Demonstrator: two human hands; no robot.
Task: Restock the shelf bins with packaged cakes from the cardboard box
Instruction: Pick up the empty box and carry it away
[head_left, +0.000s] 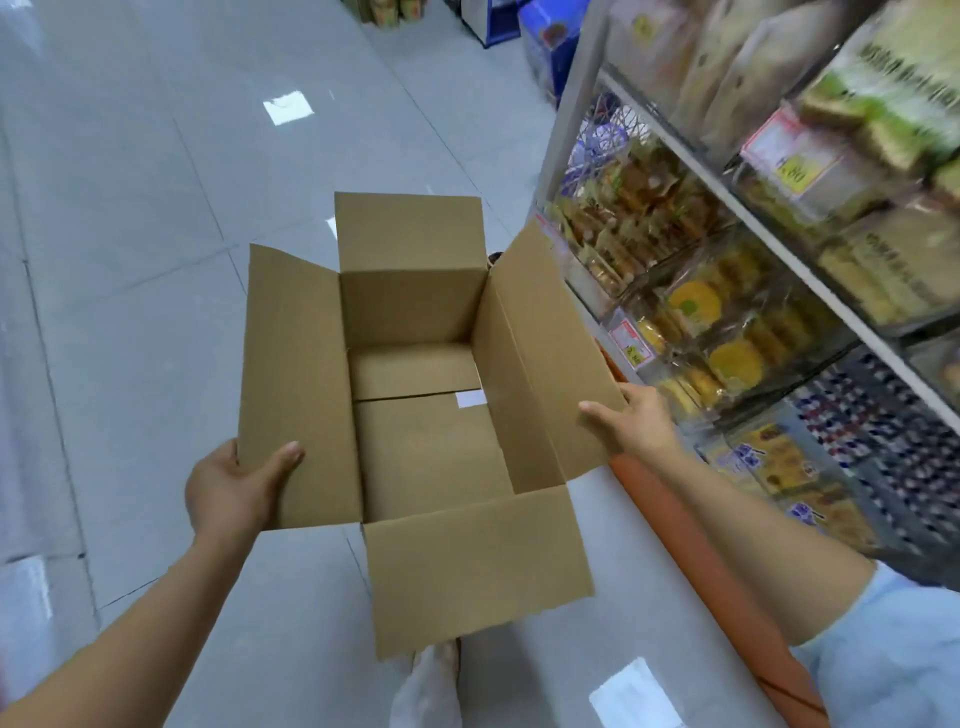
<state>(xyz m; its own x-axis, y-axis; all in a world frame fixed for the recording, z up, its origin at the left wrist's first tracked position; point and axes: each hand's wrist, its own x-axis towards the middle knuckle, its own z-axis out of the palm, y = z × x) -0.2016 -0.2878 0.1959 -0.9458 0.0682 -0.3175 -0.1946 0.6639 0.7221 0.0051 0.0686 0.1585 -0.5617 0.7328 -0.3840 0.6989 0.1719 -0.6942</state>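
Floor (156, 208): large pale grey tiles, glossy, thin dark joints, bright square reflections of lights. A shop aisle, with more stacked goods blurred at its far end. On my right is a shelf (566, 114) with a light metal frame and sloping tiers. It carries clear plastic bins (613, 291) full of packaged cakes (727, 332): round yellow ones and brown slabs in shiny clear wrap, with green-printed packs higher up. An orange strip (691, 551) runs along the shelf foot. The cardboard box (426, 447) is in the air between my hands, above the floor and just left of the shelf. It is plain brown corrugated board, rectangular, with all four flaps folded outward. Inside I see bare bottom flaps with a seam across them and a small white label (471, 399). My left hand (234, 488) has its fingers clamped on the left flap, thumb (288, 457) on the inner face, the rest hidden behind. My right hand (634, 421) grips the right flap the same way. The price tags (631, 343) are red-edged with yellow patches, their digits too blurred to read. Pale blue sleeve (904, 649) on my right arm.
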